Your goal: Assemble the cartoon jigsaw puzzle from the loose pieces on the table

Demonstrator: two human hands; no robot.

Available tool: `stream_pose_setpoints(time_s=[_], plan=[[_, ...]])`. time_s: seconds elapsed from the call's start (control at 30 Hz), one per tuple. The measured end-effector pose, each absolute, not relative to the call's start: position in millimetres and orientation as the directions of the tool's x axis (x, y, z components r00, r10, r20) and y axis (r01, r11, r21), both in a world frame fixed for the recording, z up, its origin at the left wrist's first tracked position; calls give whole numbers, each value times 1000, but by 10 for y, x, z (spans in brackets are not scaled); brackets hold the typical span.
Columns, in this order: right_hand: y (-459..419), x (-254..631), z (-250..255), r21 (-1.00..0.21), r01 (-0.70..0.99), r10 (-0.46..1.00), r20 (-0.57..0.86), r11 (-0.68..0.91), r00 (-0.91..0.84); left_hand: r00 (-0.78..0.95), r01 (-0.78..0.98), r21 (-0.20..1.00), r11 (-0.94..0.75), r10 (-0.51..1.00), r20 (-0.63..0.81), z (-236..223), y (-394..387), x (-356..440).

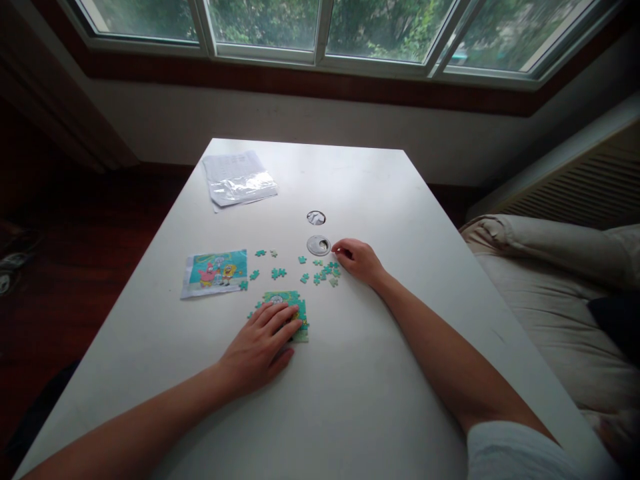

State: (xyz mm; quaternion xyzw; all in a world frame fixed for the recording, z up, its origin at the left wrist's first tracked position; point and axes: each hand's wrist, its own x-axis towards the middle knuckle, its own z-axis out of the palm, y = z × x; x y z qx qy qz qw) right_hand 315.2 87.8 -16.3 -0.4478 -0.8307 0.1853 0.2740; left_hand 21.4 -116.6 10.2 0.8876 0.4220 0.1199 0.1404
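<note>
My left hand (pixel 257 343) lies flat, fingers stretched, over a partly joined jigsaw puzzle (pixel 284 295) in green and teal. Much of the puzzle's lower left is hidden under that hand. My right hand (pixel 360 261) rests on the table with its fingers curled together, beside a round grey cable-hole cover (pixel 315 246). Whatever its fingertips may hold is too small to make out. Just left of and below it lies a cluster of loose puzzle pieces (pixel 327 270). More single pieces (pixel 279 273) are scattered toward a cartoon picture sheet (pixel 217 272) in clear plastic.
The white table (pixel 350 400) carries papers in a clear plastic sleeve (pixel 237 177) at the far left. A round hole (pixel 316 218) opens behind the cover. A beige padded seat (pixel 545 300) stands along the right side, and a window (pixel 320 33) lies beyond.
</note>
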Motion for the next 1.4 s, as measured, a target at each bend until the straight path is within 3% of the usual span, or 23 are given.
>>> stream_pose_setpoints(time_s=[1.4], plan=[[874, 3147, -156, -537, 652, 842, 283, 535, -458, 620, 714, 337, -614, 778, 104, 96, -1160, 224]])
